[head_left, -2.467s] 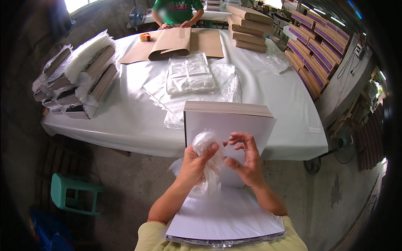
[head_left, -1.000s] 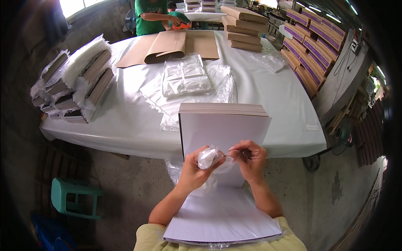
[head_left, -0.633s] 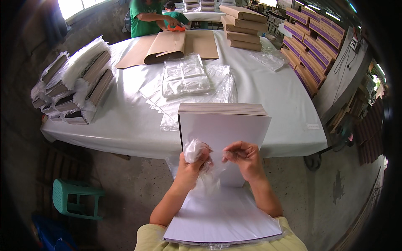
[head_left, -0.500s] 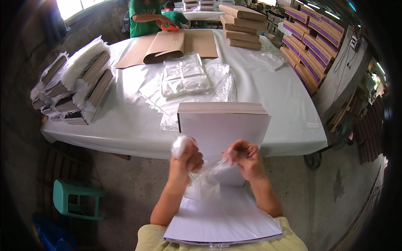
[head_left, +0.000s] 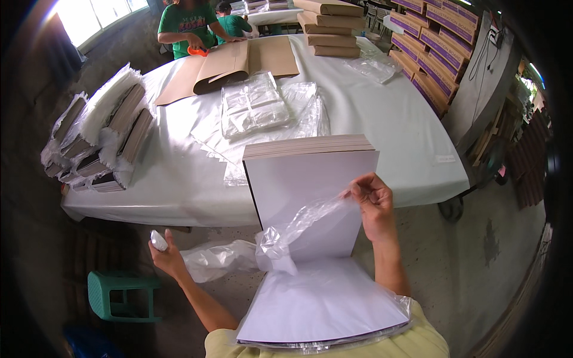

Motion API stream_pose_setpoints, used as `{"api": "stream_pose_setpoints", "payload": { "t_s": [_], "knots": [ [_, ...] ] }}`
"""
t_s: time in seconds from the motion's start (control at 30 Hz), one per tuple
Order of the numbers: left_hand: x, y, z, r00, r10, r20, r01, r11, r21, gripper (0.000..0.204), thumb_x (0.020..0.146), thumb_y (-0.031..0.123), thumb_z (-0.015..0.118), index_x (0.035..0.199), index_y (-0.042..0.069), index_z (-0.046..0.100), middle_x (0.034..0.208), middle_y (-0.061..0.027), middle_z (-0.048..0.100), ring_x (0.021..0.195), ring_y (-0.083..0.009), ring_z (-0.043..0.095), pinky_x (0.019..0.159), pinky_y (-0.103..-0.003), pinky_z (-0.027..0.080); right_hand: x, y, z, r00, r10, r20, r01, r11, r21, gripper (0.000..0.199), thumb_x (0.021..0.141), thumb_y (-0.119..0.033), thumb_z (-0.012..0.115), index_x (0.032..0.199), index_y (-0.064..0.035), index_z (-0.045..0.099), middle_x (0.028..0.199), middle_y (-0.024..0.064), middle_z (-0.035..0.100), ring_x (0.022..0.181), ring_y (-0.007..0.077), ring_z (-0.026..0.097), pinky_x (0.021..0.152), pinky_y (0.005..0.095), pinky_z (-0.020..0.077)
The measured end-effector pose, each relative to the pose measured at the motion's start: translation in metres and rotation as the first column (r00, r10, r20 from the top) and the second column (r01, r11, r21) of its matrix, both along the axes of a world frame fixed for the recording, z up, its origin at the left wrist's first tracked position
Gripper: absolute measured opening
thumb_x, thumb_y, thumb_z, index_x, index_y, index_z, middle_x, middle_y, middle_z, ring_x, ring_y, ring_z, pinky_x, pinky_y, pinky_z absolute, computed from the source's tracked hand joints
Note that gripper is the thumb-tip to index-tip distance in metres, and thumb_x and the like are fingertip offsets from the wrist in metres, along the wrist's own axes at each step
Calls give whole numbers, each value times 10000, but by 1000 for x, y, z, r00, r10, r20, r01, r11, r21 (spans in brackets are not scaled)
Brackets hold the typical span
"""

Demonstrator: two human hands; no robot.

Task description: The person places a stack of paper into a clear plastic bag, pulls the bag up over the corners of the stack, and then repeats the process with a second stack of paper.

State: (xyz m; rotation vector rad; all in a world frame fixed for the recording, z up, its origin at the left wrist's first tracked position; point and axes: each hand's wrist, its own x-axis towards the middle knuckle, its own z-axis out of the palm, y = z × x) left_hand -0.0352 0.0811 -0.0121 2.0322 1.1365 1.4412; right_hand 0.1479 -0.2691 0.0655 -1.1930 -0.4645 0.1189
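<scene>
A white sheet or board stack (head_left: 322, 307) lies on my lap inside a clear plastic bag, whose gathered mouth (head_left: 274, 244) bunches above its far end. Out to the left, my left hand (head_left: 169, 258) is closed on a stretched part of the clear plastic (head_left: 218, 261). A small white shiny piece (head_left: 158, 240) shows by its thumb; I cannot make out what it is. My right hand (head_left: 371, 200), raised at the right, pinches the end of a twisted plastic strip (head_left: 313, 215). Behind the plastic, a thick stack of white-faced boards (head_left: 310, 191) stands upright against the table edge.
Clear plastic bags (head_left: 253, 107) lie on the white-covered table (head_left: 388, 137). Plastic-wrapped stacks (head_left: 98, 128) are piled at left. A person in green (head_left: 191, 30) holds an orange tool over brown paper (head_left: 221, 65). Brown-wrapped packages (head_left: 331, 30), cartons (head_left: 441, 51) and a green stool (head_left: 122, 295) stand around.
My hands have moved apart, the left out to the left and down, the right up and right. The plastic between them is now stretched out. The view has shifted slightly.
</scene>
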Motion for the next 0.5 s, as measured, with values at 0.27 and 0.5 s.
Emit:
{"api": "stream_pose_setpoints", "payload": {
  "t_s": [0.27, 0.5],
  "knots": [
    [88, -159, 94, 347, -911, 222, 938, 342, -61, 636, 574, 144, 791, 1104, 42, 454, 978, -91, 592, 768, -157, 596, 636, -260, 483, -12, 10, 10, 999, 43, 5, -42, 997, -67, 54, 801, -47, 586, 821, -36, 537, 832, 94, 614, 822, 135, 573, 736, 235, 425],
    [103, -180, 72, 201, -977, 69, 905, 158, -396, 292, 636, 59, 732, 896, 25, 603, 918, -78, 617, 800, -167, 607, 673, -258, 466, -14, 12, -1, 998, 66, 9, -66, 997, 46, 95, 811, -61, 573, 830, -42, 482, 729, 92, 576, 707, 159, 571, 688, 293, 456]
  ]
}}
